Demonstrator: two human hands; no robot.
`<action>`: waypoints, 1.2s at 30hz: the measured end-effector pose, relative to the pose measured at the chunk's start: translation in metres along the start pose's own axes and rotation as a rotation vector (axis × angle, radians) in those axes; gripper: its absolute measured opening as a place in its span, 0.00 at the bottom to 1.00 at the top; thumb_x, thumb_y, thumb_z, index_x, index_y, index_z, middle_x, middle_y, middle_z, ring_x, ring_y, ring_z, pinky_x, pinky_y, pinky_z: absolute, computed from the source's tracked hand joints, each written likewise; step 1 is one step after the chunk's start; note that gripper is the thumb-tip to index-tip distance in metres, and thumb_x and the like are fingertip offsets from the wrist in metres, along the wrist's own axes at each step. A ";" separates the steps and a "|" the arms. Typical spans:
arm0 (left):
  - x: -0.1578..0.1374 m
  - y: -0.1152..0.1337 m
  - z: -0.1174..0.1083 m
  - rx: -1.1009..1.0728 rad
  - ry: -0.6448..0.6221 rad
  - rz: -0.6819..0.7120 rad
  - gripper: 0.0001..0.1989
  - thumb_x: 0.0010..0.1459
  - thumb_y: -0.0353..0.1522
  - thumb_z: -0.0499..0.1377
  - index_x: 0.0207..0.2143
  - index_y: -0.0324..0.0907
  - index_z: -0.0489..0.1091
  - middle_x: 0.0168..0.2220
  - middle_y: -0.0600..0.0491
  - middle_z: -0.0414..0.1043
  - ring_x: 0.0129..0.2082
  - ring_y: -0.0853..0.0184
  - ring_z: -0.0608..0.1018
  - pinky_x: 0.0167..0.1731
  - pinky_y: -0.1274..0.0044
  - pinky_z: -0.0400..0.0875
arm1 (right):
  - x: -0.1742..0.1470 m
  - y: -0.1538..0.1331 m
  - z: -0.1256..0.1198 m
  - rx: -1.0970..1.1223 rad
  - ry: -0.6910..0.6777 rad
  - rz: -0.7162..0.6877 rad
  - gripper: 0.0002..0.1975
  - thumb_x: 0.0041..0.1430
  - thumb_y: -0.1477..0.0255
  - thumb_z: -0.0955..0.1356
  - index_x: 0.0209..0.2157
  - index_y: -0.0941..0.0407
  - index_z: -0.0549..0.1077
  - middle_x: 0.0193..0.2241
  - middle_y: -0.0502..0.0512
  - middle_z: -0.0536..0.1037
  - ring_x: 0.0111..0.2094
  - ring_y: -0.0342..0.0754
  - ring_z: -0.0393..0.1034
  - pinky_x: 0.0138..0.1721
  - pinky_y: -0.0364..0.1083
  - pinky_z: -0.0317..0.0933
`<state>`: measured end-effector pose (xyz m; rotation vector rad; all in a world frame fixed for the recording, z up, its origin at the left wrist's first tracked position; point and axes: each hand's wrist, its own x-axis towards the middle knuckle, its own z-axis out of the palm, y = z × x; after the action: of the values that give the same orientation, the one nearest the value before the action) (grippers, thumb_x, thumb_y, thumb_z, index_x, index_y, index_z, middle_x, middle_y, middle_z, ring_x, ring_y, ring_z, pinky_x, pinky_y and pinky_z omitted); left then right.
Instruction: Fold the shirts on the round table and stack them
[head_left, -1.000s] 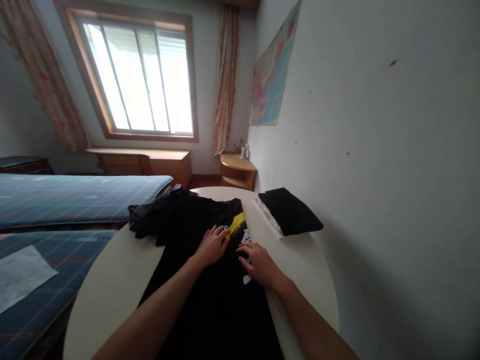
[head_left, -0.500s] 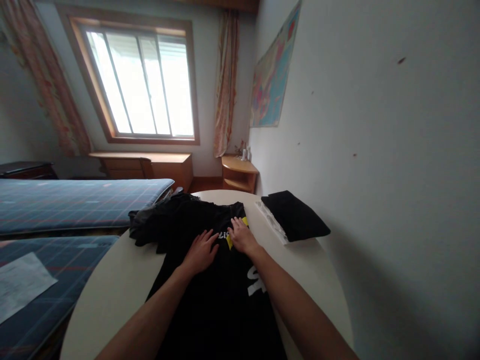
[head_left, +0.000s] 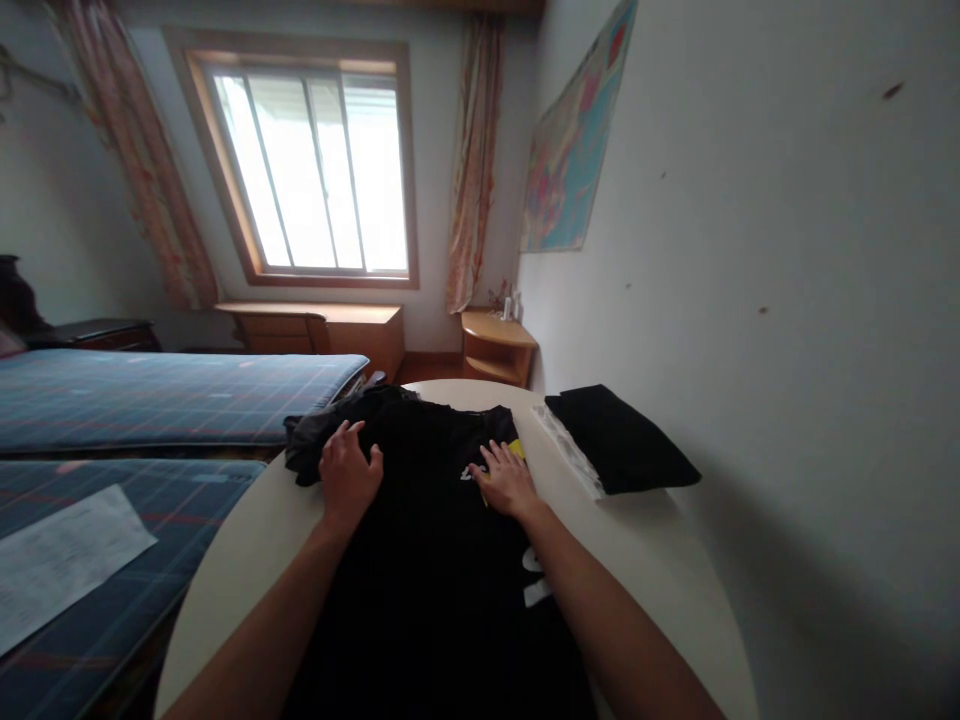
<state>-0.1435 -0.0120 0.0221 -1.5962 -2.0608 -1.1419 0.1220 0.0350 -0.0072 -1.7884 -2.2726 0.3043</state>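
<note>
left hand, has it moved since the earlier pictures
Yes, the left hand has moved to the left: judged against the round table, it is now nearer the tabletop's left edge than before.

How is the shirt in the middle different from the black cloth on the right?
The shirt lies spread out, while the cloth sits in a compact, flat bundle. The shirt shows white and yellow print; the cloth looks plain. The shirt covers more table than the cloth. Both are mainly black.
</note>
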 end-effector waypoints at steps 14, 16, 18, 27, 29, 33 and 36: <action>-0.035 0.067 -0.023 -0.273 -0.396 0.584 0.09 0.64 0.31 0.55 0.44 0.44 0.72 0.45 0.50 0.74 0.46 0.61 0.75 0.49 0.70 0.69 | 0.006 0.037 -0.008 0.314 0.351 -0.013 0.26 0.70 0.65 0.53 0.61 0.58 0.67 0.61 0.58 0.69 0.61 0.47 0.62 0.62 0.46 0.54; -0.059 0.098 -0.030 -0.368 -0.608 0.883 0.10 0.65 0.33 0.55 0.48 0.48 0.71 0.46 0.53 0.75 0.45 0.64 0.76 0.47 0.74 0.70 | 0.003 0.055 -0.014 0.279 0.358 0.027 0.24 0.68 0.69 0.54 0.58 0.59 0.71 0.56 0.60 0.74 0.58 0.50 0.66 0.62 0.48 0.55; -0.083 0.124 -0.036 -0.388 -0.703 1.121 0.14 0.66 0.34 0.56 0.53 0.49 0.69 0.49 0.54 0.74 0.44 0.66 0.77 0.43 0.76 0.71 | 0.000 0.070 -0.017 0.243 0.343 0.047 0.22 0.67 0.70 0.57 0.54 0.58 0.74 0.51 0.60 0.78 0.56 0.52 0.68 0.62 0.50 0.55; -0.127 0.147 -0.040 -0.311 -0.577 1.536 0.09 0.68 0.33 0.55 0.49 0.51 0.69 0.45 0.56 0.73 0.35 0.70 0.74 0.25 0.76 0.64 | 0.000 0.083 -0.007 0.168 0.191 -0.011 0.20 0.65 0.70 0.61 0.55 0.50 0.75 0.59 0.51 0.72 0.65 0.56 0.57 0.65 0.54 0.49; -0.130 0.147 -0.038 -0.311 -0.554 1.529 0.05 0.68 0.33 0.55 0.44 0.49 0.70 0.42 0.57 0.73 0.33 0.70 0.73 0.23 0.76 0.63 | 0.004 0.084 -0.006 0.169 0.175 -0.016 0.20 0.65 0.70 0.61 0.56 0.50 0.74 0.59 0.51 0.72 0.65 0.56 0.57 0.65 0.54 0.50; -0.139 0.152 -0.034 -0.328 -0.512 1.502 0.04 0.68 0.33 0.55 0.39 0.47 0.69 0.41 0.58 0.72 0.32 0.70 0.73 0.21 0.76 0.62 | 0.011 0.088 -0.006 0.169 0.161 -0.036 0.20 0.64 0.72 0.62 0.55 0.50 0.75 0.59 0.53 0.72 0.63 0.55 0.60 0.64 0.55 0.50; -0.143 0.161 -0.033 -0.334 -0.508 1.496 0.04 0.68 0.32 0.55 0.39 0.46 0.69 0.40 0.58 0.72 0.33 0.70 0.73 0.22 0.76 0.63 | 0.012 0.092 -0.010 0.166 0.153 -0.084 0.20 0.63 0.75 0.62 0.53 0.52 0.75 0.58 0.56 0.73 0.62 0.53 0.62 0.65 0.54 0.49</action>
<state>0.0443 -0.1219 0.0149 -2.8470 -0.2864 -0.4570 0.2073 0.0683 -0.0248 -1.5745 -2.1428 0.3189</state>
